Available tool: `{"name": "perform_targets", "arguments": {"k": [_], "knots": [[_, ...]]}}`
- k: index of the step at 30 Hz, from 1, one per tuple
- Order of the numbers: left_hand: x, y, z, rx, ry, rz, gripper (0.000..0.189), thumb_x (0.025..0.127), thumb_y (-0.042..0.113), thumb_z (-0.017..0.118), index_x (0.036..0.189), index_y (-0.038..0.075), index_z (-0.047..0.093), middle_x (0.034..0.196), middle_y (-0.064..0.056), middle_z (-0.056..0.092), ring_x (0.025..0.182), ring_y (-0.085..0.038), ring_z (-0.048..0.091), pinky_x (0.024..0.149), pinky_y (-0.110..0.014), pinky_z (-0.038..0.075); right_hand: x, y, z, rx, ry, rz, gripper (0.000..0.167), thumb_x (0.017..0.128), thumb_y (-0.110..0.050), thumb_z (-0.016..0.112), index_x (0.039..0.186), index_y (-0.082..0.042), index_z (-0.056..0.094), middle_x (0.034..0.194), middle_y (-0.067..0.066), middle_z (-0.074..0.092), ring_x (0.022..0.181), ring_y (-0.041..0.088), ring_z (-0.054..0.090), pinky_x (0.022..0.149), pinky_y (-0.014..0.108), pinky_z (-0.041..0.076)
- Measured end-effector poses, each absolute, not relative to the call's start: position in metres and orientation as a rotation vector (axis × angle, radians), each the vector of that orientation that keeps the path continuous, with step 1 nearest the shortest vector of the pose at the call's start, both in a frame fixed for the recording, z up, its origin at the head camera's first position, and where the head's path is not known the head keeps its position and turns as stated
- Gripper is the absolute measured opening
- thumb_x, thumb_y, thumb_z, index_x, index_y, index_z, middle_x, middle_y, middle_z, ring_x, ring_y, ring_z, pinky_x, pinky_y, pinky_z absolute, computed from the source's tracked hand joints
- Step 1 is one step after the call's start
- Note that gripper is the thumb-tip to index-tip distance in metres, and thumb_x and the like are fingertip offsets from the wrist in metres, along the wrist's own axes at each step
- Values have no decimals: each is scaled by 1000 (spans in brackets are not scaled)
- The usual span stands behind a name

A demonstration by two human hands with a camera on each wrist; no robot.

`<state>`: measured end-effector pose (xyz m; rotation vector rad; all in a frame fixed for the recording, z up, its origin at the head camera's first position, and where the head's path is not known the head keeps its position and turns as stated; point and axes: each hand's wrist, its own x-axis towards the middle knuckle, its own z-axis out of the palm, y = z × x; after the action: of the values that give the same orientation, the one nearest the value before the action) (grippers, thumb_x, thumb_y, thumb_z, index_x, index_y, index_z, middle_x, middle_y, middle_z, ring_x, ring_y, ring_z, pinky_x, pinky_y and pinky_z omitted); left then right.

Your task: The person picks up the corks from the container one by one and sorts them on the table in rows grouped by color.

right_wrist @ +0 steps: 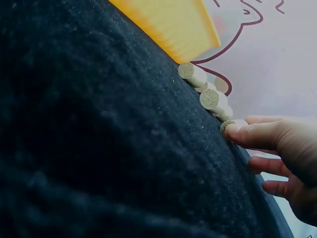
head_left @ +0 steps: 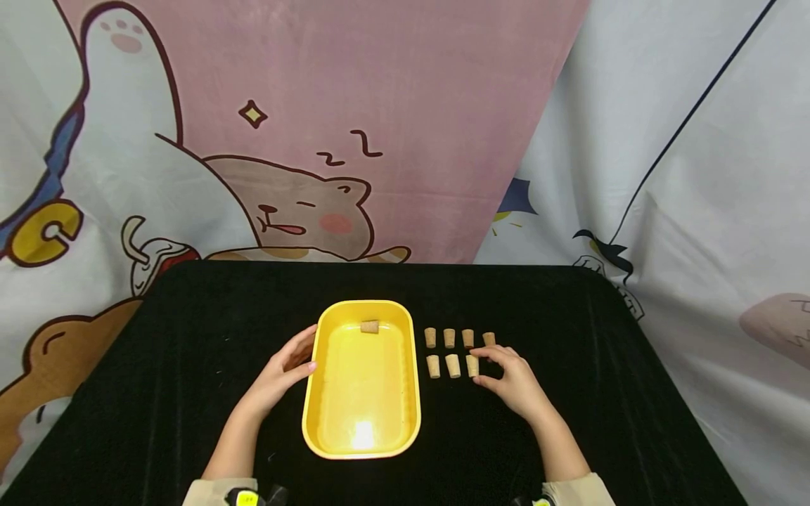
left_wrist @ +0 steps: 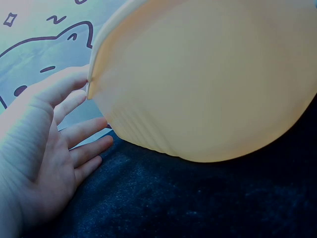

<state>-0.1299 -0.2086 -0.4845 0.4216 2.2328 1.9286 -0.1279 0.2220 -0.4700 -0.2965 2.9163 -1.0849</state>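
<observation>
A yellow tray (head_left: 362,450) lies at the middle of the table, with one cork stopper (head_left: 370,327) on its side near the far end. My left hand (head_left: 287,369) rests against the tray's left side, thumb at the rim and fingers extended. In the left wrist view, the fingertips (left_wrist: 101,123) are right at the tray wall (left_wrist: 208,99). To the right of the tray, cork stoppers lie in two rows. With thumb and index finger, my right hand (head_left: 515,383) pinches the rightmost cork stopper (head_left: 472,365) of the near row, low over the cloth.
Two more corks, one of them a pale cork (head_left: 453,366), lie left of the pinched one. The far row holds several corks, its rightmost cork (head_left: 489,339) close behind my right fingers. Black cloth (head_left: 538,302) covers the table; a printed curtain (head_left: 405,84) hangs behind.
</observation>
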Motion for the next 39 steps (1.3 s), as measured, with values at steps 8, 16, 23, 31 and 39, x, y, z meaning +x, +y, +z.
{"name": "perform_targets", "arguments": {"k": [8, 16, 23, 31, 39], "knots": [[-129, -208, -484, 386, 2241, 1923, 60, 96, 14, 58, 149, 14, 31, 149, -13, 38, 133, -35, 36, 104, -61, 27, -128, 222, -471, -266, 2914, -1064, 47, 77, -12, 77, 121, -17, 63, 124, 8, 59, 110, 28, 55, 89, 52, 46], [-128, -208, -483, 406, 2246, 1927, 60, 96, 13, 57, 150, 14, 30, 149, -13, 38, 133, -35, 36, 104, -60, 28, -127, 224, -467, -292, 2916, -1083, 53, 75, -12, 78, 125, -18, 61, 124, 6, 59, 107, 26, 56, 86, 50, 48], [-128, -208, -483, 401, 2245, 1928, 60, 96, 12, 57, 150, 14, 31, 148, -13, 38, 133, -36, 36, 104, -60, 27, -125, 217, -452, -386, 2982, -1135, 52, 74, -14, 80, 123, -14, 62, 119, 5, 61, 102, 26, 57, 84, 49, 48], [-129, -208, -485, 408, 2240, 1929, 60, 96, 13, 57, 150, 14, 31, 149, -12, 38, 133, -35, 37, 104, -60, 28, -127, 190, -428, -515, 3058, -1243, 46, 75, -13, 82, 118, -11, 66, 117, 2, 63, 103, 24, 55, 85, 47, 48], [-129, -209, -484, 416, 2231, 1929, 59, 96, 12, 56, 150, 14, 31, 148, -14, 38, 133, -37, 36, 103, -61, 28, -136, 164, -415, -664, 3104, -1269, 39, 76, -20, 82, 111, -13, 69, 113, -1, 63, 106, 16, 51, 88, 44, 45]]}}
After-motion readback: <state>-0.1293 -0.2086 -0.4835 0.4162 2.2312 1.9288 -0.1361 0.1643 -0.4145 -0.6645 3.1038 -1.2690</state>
